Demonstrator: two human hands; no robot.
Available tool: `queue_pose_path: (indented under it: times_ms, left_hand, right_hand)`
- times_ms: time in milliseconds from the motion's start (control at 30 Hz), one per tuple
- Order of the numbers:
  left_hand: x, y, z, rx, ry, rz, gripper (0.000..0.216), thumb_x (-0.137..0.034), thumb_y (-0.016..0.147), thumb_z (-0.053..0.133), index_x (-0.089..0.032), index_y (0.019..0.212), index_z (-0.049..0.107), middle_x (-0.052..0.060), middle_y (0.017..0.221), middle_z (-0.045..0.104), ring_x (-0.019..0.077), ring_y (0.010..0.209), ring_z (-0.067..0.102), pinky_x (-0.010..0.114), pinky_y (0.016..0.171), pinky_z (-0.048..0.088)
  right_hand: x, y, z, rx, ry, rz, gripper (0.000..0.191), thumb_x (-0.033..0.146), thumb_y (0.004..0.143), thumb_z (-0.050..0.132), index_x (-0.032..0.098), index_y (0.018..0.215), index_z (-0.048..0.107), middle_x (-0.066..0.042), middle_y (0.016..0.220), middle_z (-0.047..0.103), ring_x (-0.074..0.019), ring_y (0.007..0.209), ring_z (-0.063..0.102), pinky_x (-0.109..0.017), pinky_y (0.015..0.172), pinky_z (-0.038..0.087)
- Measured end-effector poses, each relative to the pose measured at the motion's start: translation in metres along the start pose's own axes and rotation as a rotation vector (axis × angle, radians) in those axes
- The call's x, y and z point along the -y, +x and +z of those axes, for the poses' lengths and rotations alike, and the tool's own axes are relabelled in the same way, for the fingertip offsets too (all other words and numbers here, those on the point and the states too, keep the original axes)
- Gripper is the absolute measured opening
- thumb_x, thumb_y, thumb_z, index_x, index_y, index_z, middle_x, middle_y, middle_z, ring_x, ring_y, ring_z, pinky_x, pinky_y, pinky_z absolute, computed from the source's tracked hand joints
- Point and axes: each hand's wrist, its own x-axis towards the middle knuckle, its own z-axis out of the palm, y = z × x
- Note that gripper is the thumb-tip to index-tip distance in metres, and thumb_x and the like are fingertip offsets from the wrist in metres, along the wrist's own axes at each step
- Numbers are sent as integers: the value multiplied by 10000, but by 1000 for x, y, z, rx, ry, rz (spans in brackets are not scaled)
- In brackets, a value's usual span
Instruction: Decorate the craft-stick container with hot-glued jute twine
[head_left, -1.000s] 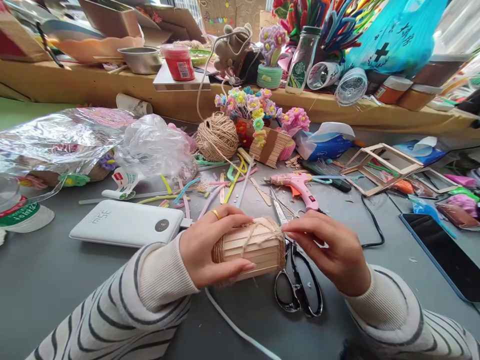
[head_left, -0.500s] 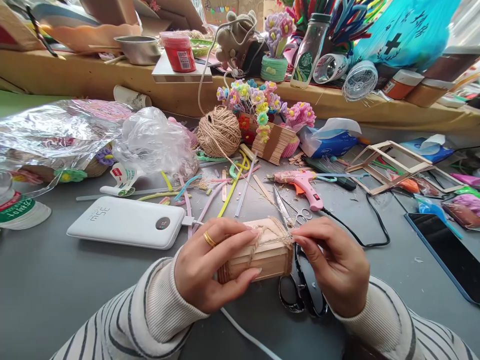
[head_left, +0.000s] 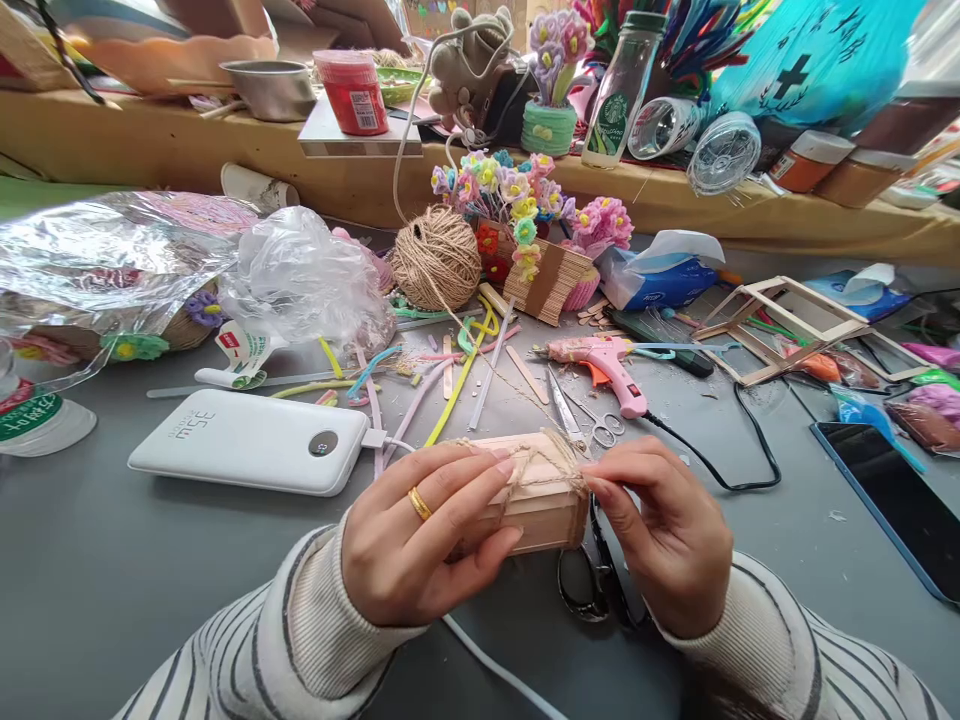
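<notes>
My left hand (head_left: 420, 535), with a gold ring on one finger, is wrapped round a small cylinder of wooden sticks (head_left: 536, 492) bound with jute twine. My right hand (head_left: 664, 530) pinches the twine at the cylinder's right end. A strand of twine runs from there up to the twine ball (head_left: 436, 258) at the back. Black-handled scissors (head_left: 592, 585) lie on the table under the cylinder and my right hand.
A white power bank (head_left: 251, 455) lies left of my hands, its cable passing under them. A pink glue gun (head_left: 604, 360), small scissors (head_left: 577, 420), pipe cleaners, craft flowers (head_left: 517, 210), plastic bags (head_left: 300, 280), stick frames (head_left: 780, 325) and a phone (head_left: 892, 505) surround the grey table (head_left: 112, 580).
My left hand has turned further over the stick cylinder, covering more of it. My right hand has slid in closer to the cylinder's end, still on the twine.
</notes>
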Motion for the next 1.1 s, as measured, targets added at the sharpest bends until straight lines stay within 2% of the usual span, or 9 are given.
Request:
queue_pose_path:
  times_ms: [233,500,1100]
  left_hand:
    - [1,0,-1,9,-11,35,309,-141,672,662,-100,970,591,95,880,682,189,858,631,300,766,547]
    - [3,-9,4,-3,-46,43,316,-102,672,656,-88,985,612,109,951,642,203,942,587,327,826,517]
    - [1,-10,2,-7,-3,90,231,-103,684,642,-112,914,620,131,988,641,238,975,598,360,813,548]
  right_hand:
    - [-3,0,0,-8,-30,-7,174,62,777,526,206,866,567,-6,741,565,-110,682,546,-240,598,466]
    - [-3,0,0,0,-36,-24,170,58,775,525,198,862,566,-3,740,566,-105,681,539,-238,602,462]
    - [-2,-2,1,12,-68,-33,133,82,777,534,190,849,561,3,732,572,-93,684,546,-223,624,452]
